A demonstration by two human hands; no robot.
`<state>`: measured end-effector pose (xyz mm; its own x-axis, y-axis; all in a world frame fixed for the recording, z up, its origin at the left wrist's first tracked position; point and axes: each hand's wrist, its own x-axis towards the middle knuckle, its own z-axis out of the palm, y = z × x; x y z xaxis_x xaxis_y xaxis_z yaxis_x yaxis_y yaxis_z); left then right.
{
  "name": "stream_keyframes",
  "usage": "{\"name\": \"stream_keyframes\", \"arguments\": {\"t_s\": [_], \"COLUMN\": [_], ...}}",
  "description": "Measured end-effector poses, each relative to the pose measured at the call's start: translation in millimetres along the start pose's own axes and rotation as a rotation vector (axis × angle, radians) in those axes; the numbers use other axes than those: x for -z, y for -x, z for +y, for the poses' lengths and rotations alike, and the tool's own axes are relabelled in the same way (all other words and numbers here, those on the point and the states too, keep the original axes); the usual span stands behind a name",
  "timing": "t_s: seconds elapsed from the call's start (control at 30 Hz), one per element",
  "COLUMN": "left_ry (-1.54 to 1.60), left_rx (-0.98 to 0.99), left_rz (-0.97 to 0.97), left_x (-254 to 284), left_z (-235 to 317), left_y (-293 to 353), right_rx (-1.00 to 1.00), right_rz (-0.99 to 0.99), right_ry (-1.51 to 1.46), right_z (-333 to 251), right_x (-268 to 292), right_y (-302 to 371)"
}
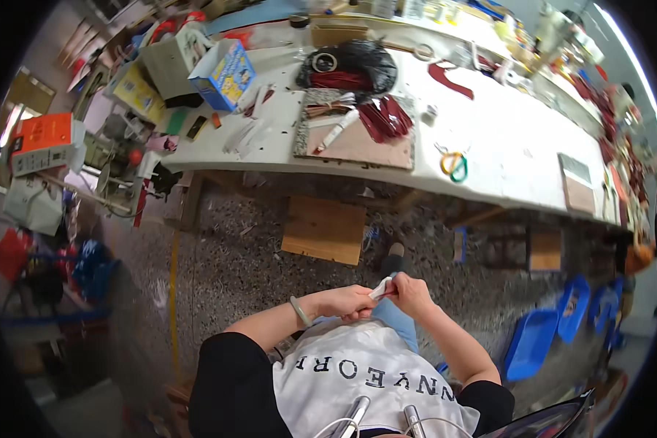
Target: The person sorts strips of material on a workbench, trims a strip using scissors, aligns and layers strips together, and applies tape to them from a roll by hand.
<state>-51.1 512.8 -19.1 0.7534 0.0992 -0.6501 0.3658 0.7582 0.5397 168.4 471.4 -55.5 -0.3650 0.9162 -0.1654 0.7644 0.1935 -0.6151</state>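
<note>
Shirt front [306,398] nearest; just past it, left hand [349,301] has its grip closed on a small white piece [379,288], right hand [412,295] pinching at a dark red strip [391,290] beside it, joined or separate can't tell. Step in hand looks like fine two-handed work on these; next move likely calls for firm pinches, since no support shows under them. Farther: wooden stool [325,228], then table [489,139] with dark red bundle [385,119] on speckled slab [354,151], yellow-and-green-handled scissors [457,168] right of it.
</note>
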Motion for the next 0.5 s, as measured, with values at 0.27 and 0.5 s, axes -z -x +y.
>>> {"name": "stream_keyframes", "arguments": {"t_s": [0.27,0.5], "left_ry": [0.724,0.963], "left_rx": [-0.32,-0.729], "left_rz": [0.182,0.256], "left_x": [52.4,107.0], "left_z": [82.8,175.6], "left_y": [-29.5,-61.6], "right_rx": [-0.177,-0.274], "right_rz": [0.404,0.184], "right_ry": [-0.141,0.028], "right_z": [205.5,247.2], "right_x": [140.0,144.7], "right_y": [-124.7,-280.0]}}
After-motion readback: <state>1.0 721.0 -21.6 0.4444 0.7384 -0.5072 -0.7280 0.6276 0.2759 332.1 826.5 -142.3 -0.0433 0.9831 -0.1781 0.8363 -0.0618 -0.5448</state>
